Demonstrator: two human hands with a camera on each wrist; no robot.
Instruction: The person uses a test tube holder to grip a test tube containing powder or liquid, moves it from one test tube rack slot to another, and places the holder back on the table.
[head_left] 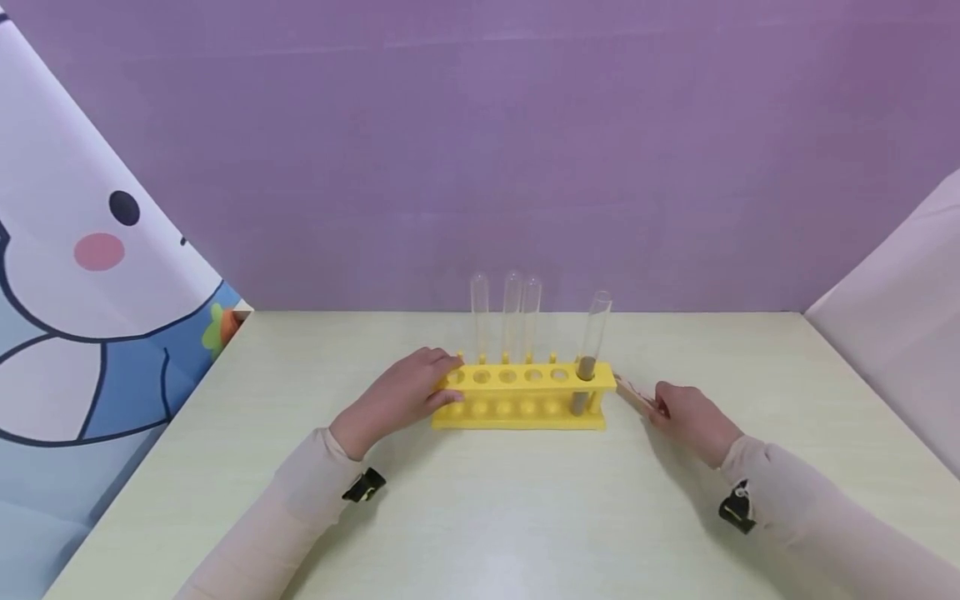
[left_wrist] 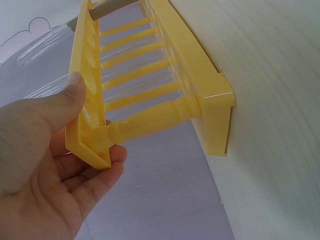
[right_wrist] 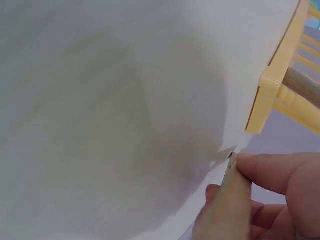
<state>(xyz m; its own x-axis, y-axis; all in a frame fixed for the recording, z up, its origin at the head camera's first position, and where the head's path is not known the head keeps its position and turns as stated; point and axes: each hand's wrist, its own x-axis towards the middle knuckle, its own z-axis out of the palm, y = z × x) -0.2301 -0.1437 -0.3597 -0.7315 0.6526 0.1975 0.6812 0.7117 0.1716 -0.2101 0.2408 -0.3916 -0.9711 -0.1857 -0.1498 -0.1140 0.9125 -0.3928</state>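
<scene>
A yellow test tube rack (head_left: 525,422) stands on the table. My left hand (head_left: 401,396) grips the left end of its upper shelf; in the left wrist view the thumb (left_wrist: 70,100) lies on top and the fingers curl below. A glass test tube (head_left: 597,327) with grey matter in its lower part leans slightly in the rack's rightmost hole. Just right of the rack, my right hand (head_left: 690,421) pinches a slim light-wood tool (head_left: 634,394) between thumb and fingers, low over the table. In the right wrist view the wooden tool (right_wrist: 227,205) is partly hidden by the hand.
Three clear test tubes (head_left: 480,312) stand upside down on the pegs along the rack's back. A purple wall (head_left: 480,167) rises behind the pale table (head_left: 480,517). A cartoon-printed sheet (head_left: 52,383) hangs at the left, a pale sheet (head_left: 900,308) at the right.
</scene>
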